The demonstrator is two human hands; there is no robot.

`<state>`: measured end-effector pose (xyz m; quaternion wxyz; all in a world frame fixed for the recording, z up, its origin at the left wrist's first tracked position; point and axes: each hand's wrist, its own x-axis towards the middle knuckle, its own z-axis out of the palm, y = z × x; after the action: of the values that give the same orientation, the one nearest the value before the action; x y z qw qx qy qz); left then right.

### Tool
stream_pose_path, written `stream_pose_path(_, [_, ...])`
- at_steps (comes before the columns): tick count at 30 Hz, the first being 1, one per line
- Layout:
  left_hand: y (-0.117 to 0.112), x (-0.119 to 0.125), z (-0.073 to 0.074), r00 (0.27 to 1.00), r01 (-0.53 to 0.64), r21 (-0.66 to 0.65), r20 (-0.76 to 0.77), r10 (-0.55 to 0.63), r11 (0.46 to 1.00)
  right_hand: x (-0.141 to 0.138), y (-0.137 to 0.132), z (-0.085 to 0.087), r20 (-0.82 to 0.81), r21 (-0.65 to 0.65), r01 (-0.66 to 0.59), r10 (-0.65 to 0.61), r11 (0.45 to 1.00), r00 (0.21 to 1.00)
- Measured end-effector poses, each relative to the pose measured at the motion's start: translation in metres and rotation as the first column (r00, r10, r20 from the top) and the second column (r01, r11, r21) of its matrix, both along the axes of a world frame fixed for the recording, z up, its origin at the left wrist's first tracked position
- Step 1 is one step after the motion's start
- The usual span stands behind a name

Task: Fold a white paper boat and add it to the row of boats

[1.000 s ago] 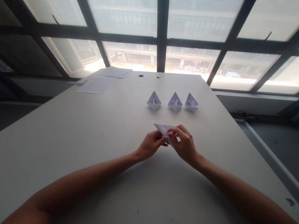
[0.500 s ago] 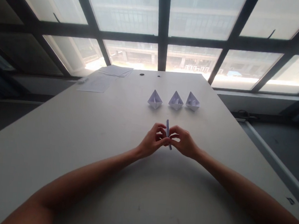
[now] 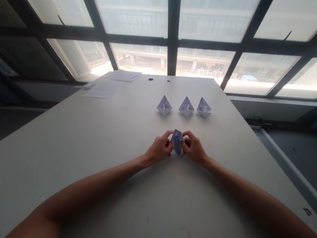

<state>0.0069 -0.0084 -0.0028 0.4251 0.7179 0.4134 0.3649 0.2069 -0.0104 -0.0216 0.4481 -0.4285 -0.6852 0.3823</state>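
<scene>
Between my hands is a folded piece of white paper (image 3: 177,142), held a little above the table with its broad creased face toward me. My left hand (image 3: 160,147) pinches its left edge, fingers curled. On the opposite edge, my right hand (image 3: 194,148) grips it with thumb and fingers. Just beyond stand three folded paper boats in a row: a left boat (image 3: 164,106), a middle boat (image 3: 186,107) and a right boat (image 3: 204,108). Each has a pointed peak and an open hull.
The white table (image 3: 104,129) stretches to a wall of dark-framed windows (image 3: 170,42). Loose paper sheets (image 3: 102,89) lie at its far left. A round cable hole (image 3: 150,79) is near the far edge, and a small dark mark (image 3: 307,211) sits at the right edge.
The folded paper was edge-on between my fingertips; now it is turned so a broad face shows, spread wider. My hands have shifted slightly apart. The three boats have stayed put.
</scene>
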Motion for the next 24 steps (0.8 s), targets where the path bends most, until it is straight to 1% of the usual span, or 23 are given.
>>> stream_pose_path(1, [-0.001, -0.001, 0.001, 1.0, -0.023, 0.032, 0.014, 0.023, 0.999, 0.0, -0.003, 0.001, 0.018, 0.029, 0.053, -0.053, 0.998, 0.998])
stream_pose_path(3, [-0.001, 0.0, 0.003, 0.993, -0.066, 0.058, 0.097, 0.06, 0.996, 0.001, -0.009, 0.003, 0.023, 0.095, 0.117, -0.12, 0.989, 0.993])
stream_pose_path(6, [-0.004, 0.003, 0.004, 0.961, -0.079, 0.041, 0.27, 0.066, 0.996, -0.001, -0.014, 0.007, -0.021, 0.178, 0.199, -0.199, 0.964, 0.98])
stream_pose_path(7, [-0.006, 0.005, 0.005, 0.953, -0.082, 0.04, 0.296, 0.067, 0.996, -0.003, -0.015, 0.009, -0.02, 0.203, 0.236, -0.237, 0.95, 0.971])
stream_pose_path(8, [-0.008, 0.007, 0.007, 0.955, -0.088, 0.052, 0.287, 0.069, 0.995, -0.005, -0.015, 0.011, 0.001, 0.228, 0.272, -0.28, 0.935, 0.96])
stream_pose_path(9, [-0.01, 0.009, 0.01, 0.967, -0.096, 0.078, 0.245, 0.074, 0.992, -0.006, -0.015, 0.012, 0.041, 0.253, 0.304, -0.324, 0.918, 0.945])
stream_pose_path(11, [-0.013, 0.011, 0.014, 0.989, -0.115, 0.169, 0.113, 0.097, 0.979, -0.008, -0.013, 0.015, 0.135, 0.291, 0.341, -0.392, 0.894, 0.91])
stream_pose_path(12, [-0.014, 0.011, 0.015, 0.991, -0.13, 0.218, 0.057, 0.12, 0.967, -0.008, -0.012, 0.015, 0.172, 0.289, 0.342, -0.4, 0.894, 0.9])
stream_pose_path(14, [-0.012, 0.009, 0.017, 0.985, -0.17, 0.272, 0.02, 0.172, 0.947, -0.006, -0.01, 0.014, 0.184, 0.231, 0.313, -0.357, 0.921, 0.916])
stream_pose_path(15, [-0.01, 0.008, 0.017, 0.982, -0.19, 0.259, 0.04, 0.187, 0.947, -0.003, -0.009, 0.013, 0.16, 0.189, 0.277, -0.308, 0.942, 0.938])
stream_pose_path(17, [-0.007, 0.004, 0.016, 0.978, -0.186, 0.168, 0.13, 0.165, 0.968, 0.003, -0.01, 0.012, 0.077, 0.133, 0.169, -0.18, 0.977, 0.981])
stream_pose_path(18, [-0.006, 0.003, 0.016, 0.973, -0.156, 0.108, 0.19, 0.134, 0.982, 0.006, -0.011, 0.013, 0.039, 0.138, 0.111, -0.118, 0.984, 0.992])
stream_pose_path(19, [-0.005, 0.001, 0.016, 0.962, -0.115, 0.051, 0.253, 0.099, 0.992, 0.009, -0.012, 0.015, 0.02, 0.161, 0.053, -0.057, 0.986, 0.998])
stream_pose_path(21, [-0.006, -0.001, 0.017, 0.935, -0.039, -0.04, 0.35, 0.051, 0.998, 0.015, -0.014, 0.021, 0.043, 0.213, -0.063, 0.056, 0.975, 0.998])
stream_pose_path(23, [-0.006, -0.003, 0.019, 0.926, -0.033, -0.091, 0.371, 0.065, 0.995, 0.017, -0.016, 0.027, 0.093, 0.225, -0.171, 0.154, 0.959, 0.984])
stream_pose_path(24, [-0.006, -0.004, 0.021, 0.93, -0.052, -0.099, 0.357, 0.084, 0.994, 0.016, -0.016, 0.029, 0.094, 0.215, -0.183, 0.166, 0.959, 0.982])
